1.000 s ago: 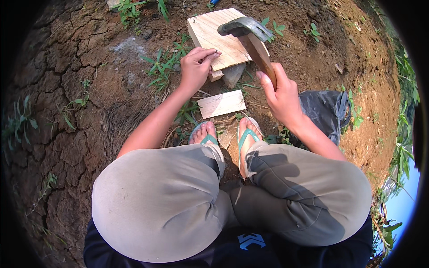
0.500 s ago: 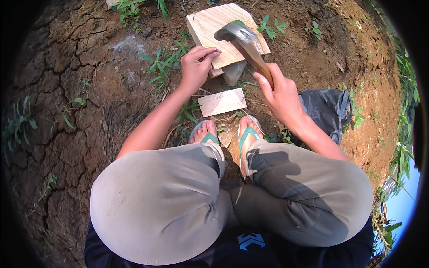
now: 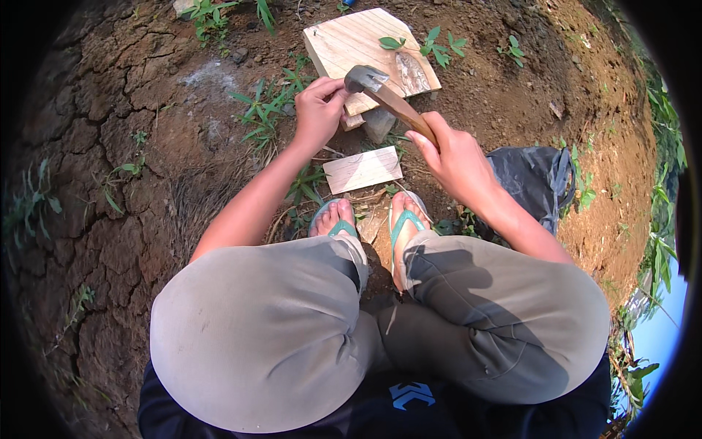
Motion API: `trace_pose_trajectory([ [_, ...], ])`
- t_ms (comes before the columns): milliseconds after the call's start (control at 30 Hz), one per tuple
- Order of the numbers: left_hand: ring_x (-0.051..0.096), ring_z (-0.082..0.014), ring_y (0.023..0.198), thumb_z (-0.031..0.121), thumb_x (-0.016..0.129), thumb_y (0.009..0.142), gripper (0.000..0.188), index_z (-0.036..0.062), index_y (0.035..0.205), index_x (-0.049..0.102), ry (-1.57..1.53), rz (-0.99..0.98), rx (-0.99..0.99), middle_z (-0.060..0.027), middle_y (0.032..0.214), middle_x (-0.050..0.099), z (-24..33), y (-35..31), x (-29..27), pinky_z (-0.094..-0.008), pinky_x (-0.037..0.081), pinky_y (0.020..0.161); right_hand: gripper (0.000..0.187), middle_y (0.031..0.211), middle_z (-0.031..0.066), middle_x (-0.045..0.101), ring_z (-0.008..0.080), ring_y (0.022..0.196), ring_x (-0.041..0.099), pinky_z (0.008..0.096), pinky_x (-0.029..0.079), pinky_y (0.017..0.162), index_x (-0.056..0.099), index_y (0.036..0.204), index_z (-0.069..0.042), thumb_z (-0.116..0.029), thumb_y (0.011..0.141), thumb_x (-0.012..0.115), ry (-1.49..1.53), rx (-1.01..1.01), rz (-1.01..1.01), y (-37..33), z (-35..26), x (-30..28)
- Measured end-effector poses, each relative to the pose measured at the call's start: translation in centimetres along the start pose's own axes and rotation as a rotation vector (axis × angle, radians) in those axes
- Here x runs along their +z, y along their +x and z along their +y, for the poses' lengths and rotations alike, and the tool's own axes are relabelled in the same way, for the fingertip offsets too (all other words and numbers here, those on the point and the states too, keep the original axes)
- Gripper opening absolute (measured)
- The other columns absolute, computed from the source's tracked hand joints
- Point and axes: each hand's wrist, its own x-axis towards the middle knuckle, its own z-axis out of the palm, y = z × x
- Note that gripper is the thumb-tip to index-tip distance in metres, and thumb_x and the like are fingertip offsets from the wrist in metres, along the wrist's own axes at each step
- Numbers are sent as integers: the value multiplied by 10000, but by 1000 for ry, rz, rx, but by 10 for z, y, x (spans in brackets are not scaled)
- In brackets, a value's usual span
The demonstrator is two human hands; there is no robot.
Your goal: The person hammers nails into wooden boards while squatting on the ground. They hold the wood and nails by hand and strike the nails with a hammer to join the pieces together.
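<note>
My right hand [image 3: 461, 161] is wrapped round the wooden handle of a claw hammer [image 3: 404, 110]. The hammer's metal head is down at the near left corner of a thick pale wooden board [image 3: 358, 44]. At that same corner, my left hand [image 3: 318, 113] pinches a small nail between thumb and forefinger; the hammer head now hides it. Under the board's near edge are a piece of wood [image 3: 352, 122] and a grey stone [image 3: 379, 125]. A smaller thin wooden piece [image 3: 363, 169] lies on the ground between the board and my feet.
A black plastic bag [image 3: 530, 183] lies to the right, near my right forearm. Green weeds [image 3: 263, 110] grow left of the board, and leaves [image 3: 439, 47] overhang its far right edge. My sandalled feet [image 3: 336, 217] are close to the small wooden piece. Cracked soil spreads left.
The hammer head has come down and slightly left onto the board's corner, covering the nail. My right hand has dropped a little with it. My left hand stays at the corner.
</note>
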Motion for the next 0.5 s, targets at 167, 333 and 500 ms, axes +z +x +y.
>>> trace_pose_trajectory([
  [167,593,-67,565,38,706,933,124,-10,1025,776,9,-42,-23,-46,899,675,6,1,3,-228,476,506,247,773,263,662,488,776,664,527,502,607,535,1161,-59,-234,1010,622,267,-57,244,-8,-11,-11],
  [333,586,-59,590,28,705,935,130,-7,1037,778,-3,-47,-60,-40,938,664,11,-1,5,-228,480,521,238,772,266,661,487,780,665,521,501,604,541,1154,-53,-229,1012,617,150,31,112,-1,-2,-2],
  [500,607,-80,538,27,731,908,132,17,1023,793,-3,-19,14,-45,859,685,2,-3,-6,-243,468,482,263,752,272,652,497,774,658,564,492,625,540,1133,-56,-282,1016,606,176,59,79,0,-14,-1],
])
